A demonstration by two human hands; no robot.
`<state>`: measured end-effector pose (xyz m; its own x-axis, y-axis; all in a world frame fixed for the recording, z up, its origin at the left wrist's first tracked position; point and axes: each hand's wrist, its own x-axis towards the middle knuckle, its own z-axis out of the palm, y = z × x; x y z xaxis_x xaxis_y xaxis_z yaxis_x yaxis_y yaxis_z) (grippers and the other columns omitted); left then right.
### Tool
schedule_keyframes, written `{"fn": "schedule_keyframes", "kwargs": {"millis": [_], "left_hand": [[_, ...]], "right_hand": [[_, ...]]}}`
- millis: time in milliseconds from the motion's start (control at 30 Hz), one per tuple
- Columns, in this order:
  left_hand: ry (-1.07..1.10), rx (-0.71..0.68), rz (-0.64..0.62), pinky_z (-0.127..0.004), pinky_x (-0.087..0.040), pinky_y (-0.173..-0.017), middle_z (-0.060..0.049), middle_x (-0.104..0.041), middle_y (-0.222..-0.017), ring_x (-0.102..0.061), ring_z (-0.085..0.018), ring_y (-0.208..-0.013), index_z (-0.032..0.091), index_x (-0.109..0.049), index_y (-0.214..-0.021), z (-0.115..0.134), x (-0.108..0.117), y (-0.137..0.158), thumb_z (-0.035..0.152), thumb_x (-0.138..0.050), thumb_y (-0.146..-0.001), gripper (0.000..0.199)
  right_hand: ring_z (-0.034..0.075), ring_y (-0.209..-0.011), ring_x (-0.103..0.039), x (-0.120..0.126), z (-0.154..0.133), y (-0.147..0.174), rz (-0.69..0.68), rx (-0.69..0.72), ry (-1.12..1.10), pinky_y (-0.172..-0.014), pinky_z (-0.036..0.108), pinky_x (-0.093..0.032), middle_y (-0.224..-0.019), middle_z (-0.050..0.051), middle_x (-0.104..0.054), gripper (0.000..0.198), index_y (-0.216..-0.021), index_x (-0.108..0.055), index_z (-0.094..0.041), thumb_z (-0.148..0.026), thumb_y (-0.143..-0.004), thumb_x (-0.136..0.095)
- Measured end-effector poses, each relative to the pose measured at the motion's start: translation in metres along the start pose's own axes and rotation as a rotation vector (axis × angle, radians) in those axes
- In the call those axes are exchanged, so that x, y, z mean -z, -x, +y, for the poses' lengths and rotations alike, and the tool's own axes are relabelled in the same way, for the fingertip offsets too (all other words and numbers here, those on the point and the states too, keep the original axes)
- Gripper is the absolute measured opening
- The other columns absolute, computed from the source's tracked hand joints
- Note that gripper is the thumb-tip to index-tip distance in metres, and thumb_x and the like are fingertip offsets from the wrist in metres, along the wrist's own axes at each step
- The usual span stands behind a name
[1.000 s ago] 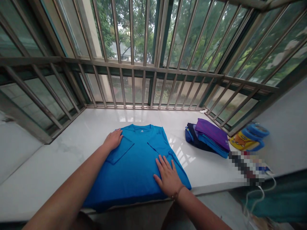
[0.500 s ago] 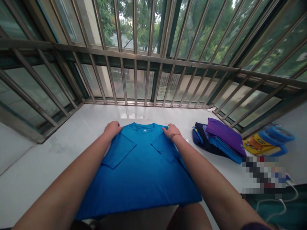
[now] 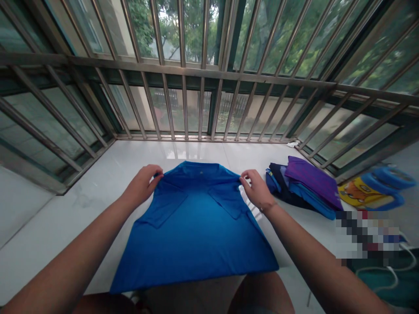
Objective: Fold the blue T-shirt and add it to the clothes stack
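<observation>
A blue T-shirt (image 3: 203, 235) is spread over the white ledge, its collar toward the window and its lower edge hanging past the front rim near my knees. Both sleeves are folded inward over the body of the shirt. My left hand (image 3: 149, 181) pinches the left shoulder between thumb and fingers. At the opposite shoulder, my right hand (image 3: 257, 189) pinches the cloth in the same way. The shoulder line looks slightly raised and pulled taut between the two hands.
To the right lies a stack of folded clothes (image 3: 304, 185), purple on top. Beyond it stands a blue and yellow bottle (image 3: 376, 187) beside a blurred-out patch. White cables (image 3: 393, 274) run at the lower right. Metal bars (image 3: 185, 104) line the window behind the white ledge (image 3: 88, 187).
My hands have moved apart, the right one further to the right. The shirt's shoulders are stretched wider and appear lifted, with the collar area now more slack and shaded.
</observation>
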<state>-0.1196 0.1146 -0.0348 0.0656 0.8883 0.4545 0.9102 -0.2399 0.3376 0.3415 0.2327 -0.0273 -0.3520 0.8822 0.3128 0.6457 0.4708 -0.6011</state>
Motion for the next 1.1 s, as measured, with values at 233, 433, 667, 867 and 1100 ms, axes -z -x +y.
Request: {"fn": "schedule_keyframes", "kwargs": {"millis": [233,433,667,867,1100], "left_hand": [[-0.054,-0.091,-0.186,-0.038,-0.06,-0.101,-0.003,-0.077,-0.13,-0.073,-0.025,-0.118,0.033,-0.078,-0.107,0.046,0.023,0.177,0.043,-0.061,-0.105,0.02],[-0.022,0.055,-0.184,-0.046,-0.055,-0.116,-0.009,-0.078,-0.131,-0.071,-0.028,-0.126,0.026,-0.076,-0.124,0.044,0.005,0.163,0.045,-0.048,-0.109,0.037],[-0.14,0.216,-0.486,-0.045,-0.052,-0.11,-0.015,-0.078,-0.131,-0.069,-0.033,-0.125,0.018,-0.075,-0.129,0.013,-0.02,0.056,0.039,-0.063,-0.094,0.042],[-0.085,0.316,-0.763,-0.031,-0.049,-0.073,-0.005,-0.081,-0.087,-0.074,-0.024,-0.083,0.023,-0.079,-0.083,-0.011,-0.018,0.026,0.04,-0.078,-0.08,0.017],[-0.177,0.362,-0.528,-0.032,-0.048,-0.08,-0.008,-0.08,-0.097,-0.072,-0.027,-0.095,0.023,-0.076,-0.089,-0.029,-0.004,-0.031,0.041,-0.067,-0.091,0.02]], "right_hand": [[0.029,-0.13,-0.063,0.029,0.029,0.182,-0.291,0.167,0.135,-0.109,0.047,-0.054,-0.139,0.011,-0.065,0.018,-0.104,-0.07,-0.027,-0.037,-0.108,-0.056],[0.031,-0.129,-0.062,0.017,0.01,0.157,-0.188,0.177,0.269,-0.113,0.049,-0.051,-0.137,0.015,-0.067,0.023,-0.109,-0.072,-0.023,-0.036,-0.109,-0.053],[0.032,-0.142,-0.056,-0.024,-0.024,0.06,-0.538,0.087,0.538,-0.119,0.043,-0.044,-0.155,0.018,-0.061,0.045,-0.149,-0.063,-0.016,-0.026,-0.105,-0.061],[0.029,-0.118,-0.071,-0.024,-0.017,0.015,-0.655,0.011,0.59,-0.097,0.033,-0.052,-0.123,0.012,-0.079,0.028,-0.124,-0.081,-0.022,-0.022,-0.098,-0.074],[0.026,-0.117,-0.069,-0.013,-0.034,-0.071,-0.452,-0.021,0.604,-0.099,0.03,-0.049,-0.129,0.015,-0.074,0.028,-0.127,-0.08,-0.019,-0.022,-0.105,-0.063]]}}
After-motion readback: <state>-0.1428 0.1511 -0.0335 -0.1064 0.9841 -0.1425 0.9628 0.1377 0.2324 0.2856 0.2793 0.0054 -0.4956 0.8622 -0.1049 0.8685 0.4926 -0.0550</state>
